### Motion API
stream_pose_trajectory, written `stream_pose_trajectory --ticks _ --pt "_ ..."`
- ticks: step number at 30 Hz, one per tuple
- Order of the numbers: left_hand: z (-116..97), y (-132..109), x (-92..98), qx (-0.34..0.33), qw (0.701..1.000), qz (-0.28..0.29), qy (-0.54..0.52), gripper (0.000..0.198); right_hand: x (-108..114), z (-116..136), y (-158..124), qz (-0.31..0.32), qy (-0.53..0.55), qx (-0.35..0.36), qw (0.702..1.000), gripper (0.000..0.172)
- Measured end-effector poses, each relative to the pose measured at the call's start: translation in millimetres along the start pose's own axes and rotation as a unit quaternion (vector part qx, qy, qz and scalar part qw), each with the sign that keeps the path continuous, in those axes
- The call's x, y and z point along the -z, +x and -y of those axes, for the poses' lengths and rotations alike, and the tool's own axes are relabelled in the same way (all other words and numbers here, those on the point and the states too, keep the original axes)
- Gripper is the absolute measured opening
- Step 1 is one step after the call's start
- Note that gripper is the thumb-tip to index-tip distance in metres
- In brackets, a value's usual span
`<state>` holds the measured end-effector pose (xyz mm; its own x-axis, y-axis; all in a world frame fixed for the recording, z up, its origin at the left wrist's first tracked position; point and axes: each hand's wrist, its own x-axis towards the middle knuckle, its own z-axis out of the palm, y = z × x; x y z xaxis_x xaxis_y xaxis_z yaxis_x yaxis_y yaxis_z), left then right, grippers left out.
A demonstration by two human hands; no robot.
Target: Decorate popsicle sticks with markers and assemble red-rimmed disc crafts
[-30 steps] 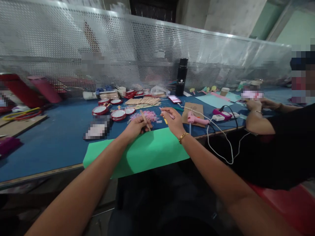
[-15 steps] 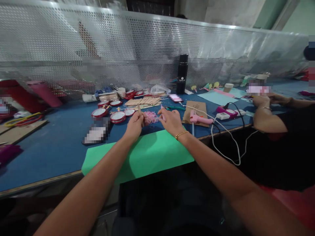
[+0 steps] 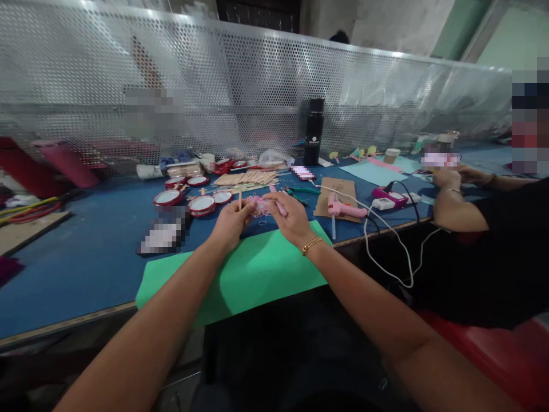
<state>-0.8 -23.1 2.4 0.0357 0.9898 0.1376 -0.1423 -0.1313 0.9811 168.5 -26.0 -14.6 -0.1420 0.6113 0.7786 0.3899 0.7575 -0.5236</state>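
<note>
My left hand [image 3: 234,220] pinches a slim wooden stick [image 3: 240,198] that stands upright from the fingers. In my right hand [image 3: 294,217], a pink pen-like tool [image 3: 281,208] lies tilted under curled fingers; its exact kind is unclear. A tangled heap of small pink loops [image 3: 261,207] shows between both hands, partly covered by fingertips. Beneath my wrists, a green sheet [image 3: 253,272] hangs over the table's front edge. Small red-rimmed drums [image 3: 202,206] with white faces lie left of my left hand.
Behind the hands lie wooden sticks [image 3: 247,178], a phone [image 3: 302,172] and green-handled pliers [image 3: 303,190]. A pink glue gun [image 3: 345,208] rests on cardboard, with cables trailing off the edge. A black bottle [image 3: 314,134] stands before the perforated metal screen [image 3: 193,74]. A co-worker's arms [image 3: 454,200] are at right.
My right hand has come nearer to my left, and the pink tool in it now shows more fully, tilted. The whole view has shifted slightly.
</note>
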Motion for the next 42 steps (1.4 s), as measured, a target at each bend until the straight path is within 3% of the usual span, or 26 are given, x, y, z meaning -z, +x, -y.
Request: stream_pose_trajectory --ticks 3,9,17,22,29,35,42 --pt "-3.1 2.0 4.1 0.02 0.998 -0.024 -0.045 0.033 4.5 1.6 -1.7 -0.027 0.072 -0.011 0.997 0.028" --pt "-6.6 3.6 6.1 0.043 0.995 -0.035 -0.088 0.024 4.2 -1.2 -3.5 -0.021 0.19 -0.102 0.976 0.013" --pt "-5.7 1.0 4.4 0.049 0.995 -0.017 -0.082 0.023 4.7 2.1 -1.5 0.005 0.139 -0.103 0.985 0.012" --pt "-4.7 1.6 6.0 0.04 0.996 -0.004 -0.077 0.027 0.4 -1.9 -1.1 -0.002 0.209 -0.14 0.968 0.015" --pt "-3.8 -0.3 5.9 0.008 0.997 0.014 -0.075 0.029 -0.9 -4.8 -0.2 -0.002 0.245 -0.129 0.961 0.024" --pt "-2.1 0.8 3.9 -0.039 0.998 0.001 -0.055 0.028 0.8 -4.5 2.6 -0.008 0.285 -0.157 0.946 0.033" --pt "-2.7 -1.2 1.3 -0.044 0.998 -0.014 -0.04 0.024 -2.9 -2.5 1.5 0.01 0.239 -0.157 0.958 0.037"
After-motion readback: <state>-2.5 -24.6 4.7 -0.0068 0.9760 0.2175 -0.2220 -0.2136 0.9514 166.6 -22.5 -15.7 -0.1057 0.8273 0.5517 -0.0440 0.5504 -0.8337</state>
